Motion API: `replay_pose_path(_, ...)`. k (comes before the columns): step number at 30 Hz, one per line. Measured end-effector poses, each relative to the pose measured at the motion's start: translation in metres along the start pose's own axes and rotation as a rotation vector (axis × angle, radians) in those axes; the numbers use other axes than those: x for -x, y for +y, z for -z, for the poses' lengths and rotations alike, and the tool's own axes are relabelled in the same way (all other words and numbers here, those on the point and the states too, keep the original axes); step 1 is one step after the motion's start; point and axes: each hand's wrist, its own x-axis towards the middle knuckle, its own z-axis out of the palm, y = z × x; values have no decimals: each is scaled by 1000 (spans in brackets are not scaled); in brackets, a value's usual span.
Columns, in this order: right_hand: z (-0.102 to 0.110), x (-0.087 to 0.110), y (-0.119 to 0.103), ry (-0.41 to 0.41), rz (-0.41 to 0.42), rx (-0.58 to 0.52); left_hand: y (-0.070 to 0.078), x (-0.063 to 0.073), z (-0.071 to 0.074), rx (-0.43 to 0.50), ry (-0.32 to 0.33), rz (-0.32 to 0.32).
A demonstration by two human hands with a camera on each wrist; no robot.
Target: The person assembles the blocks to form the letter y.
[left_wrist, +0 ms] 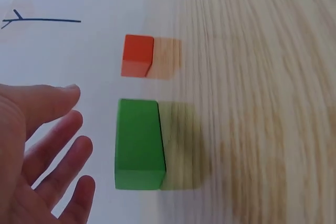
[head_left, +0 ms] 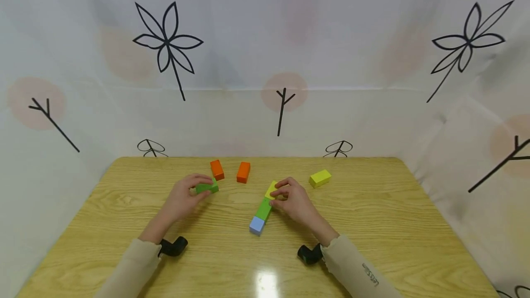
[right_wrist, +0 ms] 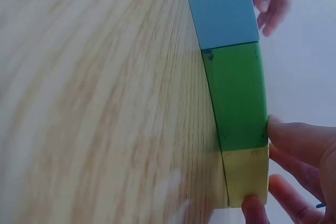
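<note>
Near the back left of the table, a green block [head_left: 208,187] lies between the spread thumb and fingers of my left hand [head_left: 187,197]. A gap shows between those fingertips and the green block [left_wrist: 139,142] in the left wrist view. A row at the middle joins a light blue cube [head_left: 257,225], another green block [head_left: 263,209] and a yellow block [head_left: 271,189], end to end. My right hand [head_left: 296,200] holds the yellow block [right_wrist: 245,174], one finger curled over its far end. Its thumb touches the side of the row's green block [right_wrist: 236,98] near the joint.
Two orange-red blocks [head_left: 217,169] [head_left: 243,172] lie at the back, right of the left hand. Another yellow block [head_left: 320,178] sits at the back right. Behind the wooden table [head_left: 372,224] hangs a white patterned cloth [head_left: 232,118]. Black wrist devices [head_left: 174,246] are at both sleeves.
</note>
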Motion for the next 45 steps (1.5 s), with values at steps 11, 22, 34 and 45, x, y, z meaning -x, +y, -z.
replay_pose_path(11,0,0,3,-14,-19,4,-10,-6,-3,-148,-85,93)
replay_pose_path(22,-2,0,3,-16,-13,-7,-12,-5,-3,-161,-117,66)
replay_pose_path(34,0,-2,2,-9,-5,-11,-2,-10,-13,-70,-136,-19)
replay_pose_path(45,0,-1,1,0,-9,-14,19,-12,-30,38,-223,-68)
